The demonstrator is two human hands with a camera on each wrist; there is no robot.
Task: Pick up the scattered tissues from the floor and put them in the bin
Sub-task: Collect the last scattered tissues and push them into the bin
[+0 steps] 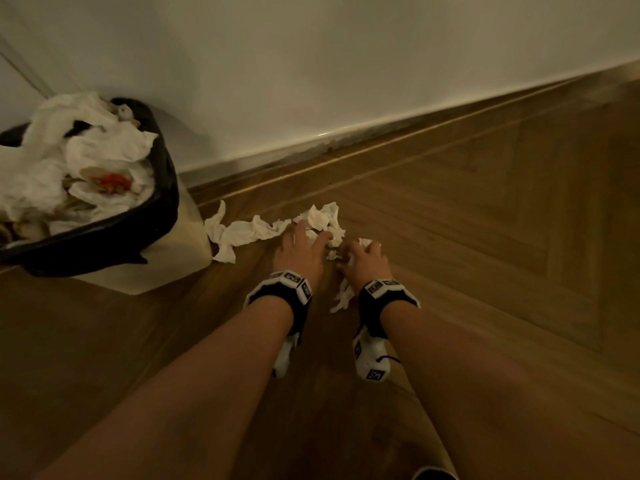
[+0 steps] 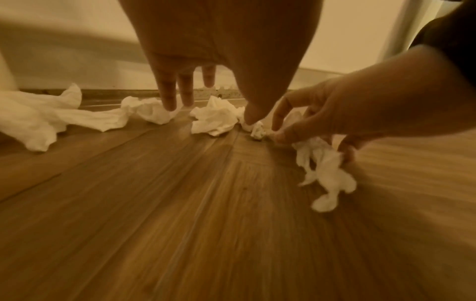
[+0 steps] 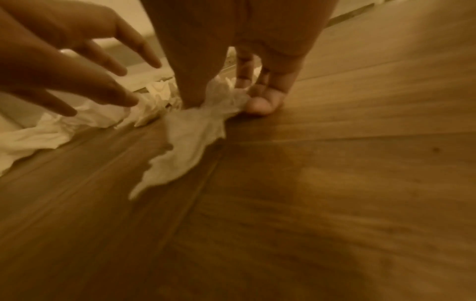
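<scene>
Both hands low over the wooden floor, close to the white wall. Left hand: fingers spread and straight, reaching down onto the loose crumpled tissues; in the left wrist view its fingertips touch one crumpled wad, nothing gripped. Right hand: fingers curled around a tissue, a torn tail of it hanging below the palm toward the floor. A long twisted tissue lies stretched left of the hands, its far end just beside the bin. Bin stands at the left against the wall, black liner, already heaped above the rim with white tissues. Each wrist carries a black-and-white camera band.
</scene>
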